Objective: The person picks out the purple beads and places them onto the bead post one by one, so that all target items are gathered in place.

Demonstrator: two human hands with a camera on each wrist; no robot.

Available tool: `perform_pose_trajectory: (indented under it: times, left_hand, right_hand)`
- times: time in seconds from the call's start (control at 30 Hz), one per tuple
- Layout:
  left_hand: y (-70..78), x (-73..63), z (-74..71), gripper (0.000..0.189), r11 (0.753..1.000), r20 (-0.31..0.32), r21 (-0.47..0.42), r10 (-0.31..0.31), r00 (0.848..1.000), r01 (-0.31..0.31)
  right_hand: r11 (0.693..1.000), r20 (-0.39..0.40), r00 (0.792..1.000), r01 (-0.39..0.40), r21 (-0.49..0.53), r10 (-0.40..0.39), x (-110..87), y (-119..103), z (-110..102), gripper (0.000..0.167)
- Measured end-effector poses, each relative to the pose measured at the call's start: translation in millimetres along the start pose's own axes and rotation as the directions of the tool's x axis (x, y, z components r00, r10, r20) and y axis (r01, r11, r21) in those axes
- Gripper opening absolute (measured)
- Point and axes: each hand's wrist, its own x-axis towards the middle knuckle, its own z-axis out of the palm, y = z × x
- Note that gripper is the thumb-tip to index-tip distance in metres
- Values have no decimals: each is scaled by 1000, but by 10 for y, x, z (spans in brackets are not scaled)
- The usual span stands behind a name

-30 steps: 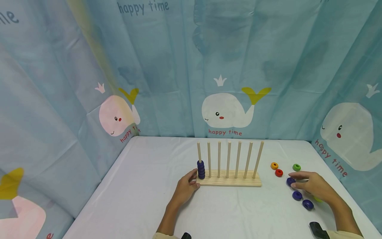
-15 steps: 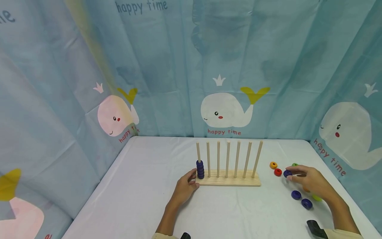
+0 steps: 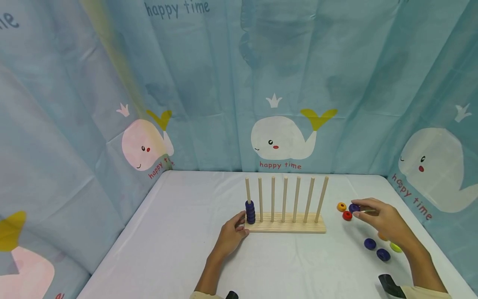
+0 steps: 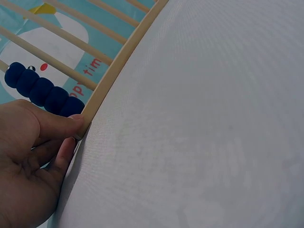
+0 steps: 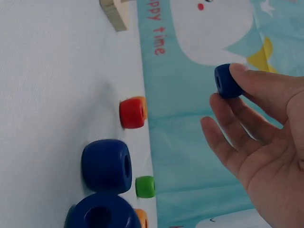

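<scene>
A wooden rack [image 3: 285,227] with a row of upright pegs stands on the table. Several dark blue beads [image 3: 250,212] are stacked on its leftmost peg. My left hand [image 3: 230,236] grips the left end of the base, the thumb at its front edge in the left wrist view [image 4: 35,156]. Off to the right, my right hand [image 3: 384,218] pinches one blue bead [image 5: 228,81] between thumb and fingers, raised above the table. Below that bead, seen from the head, lie a red bead [image 3: 347,215] and an orange bead [image 3: 341,207].
Two more blue beads [image 3: 370,243] lie nearer the front right. Beside them are a yellow-green bead [image 3: 396,247] and another orange bead [image 3: 382,236], partly behind the right hand. The right wrist view shows a green bead [image 5: 145,186]. A whale-printed curtain [image 3: 209,104] surrounds the white table [image 3: 168,232].
My right hand has taken the blue bead up from the table and carried it away from me and slightly left. My left hand stays at the rack's end.
</scene>
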Motion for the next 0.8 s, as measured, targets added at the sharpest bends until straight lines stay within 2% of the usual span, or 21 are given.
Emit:
perform_pose_trajectory:
  times: [0.27, 0.63, 0.8]
  left_hand:
    - [-26, 12, 8, 61, 1000, -5, 13, -1, 1000, 1]
    - [-24, 11, 0, 61, 1000, -2, 6, 8, 1000, -8]
    - [-10, 2, -3, 61, 1000, 0, 7, 8, 1000, -8]
  right_hand:
    - [990, -93, 986, 138, -41, -142, 14, -134, 18, 40]
    - [984, -130, 975, 179, -16, -180, 32, -315, 34, 37]
    - [983, -173, 968, 184, 1, -181, 57, -399, 24, 35]
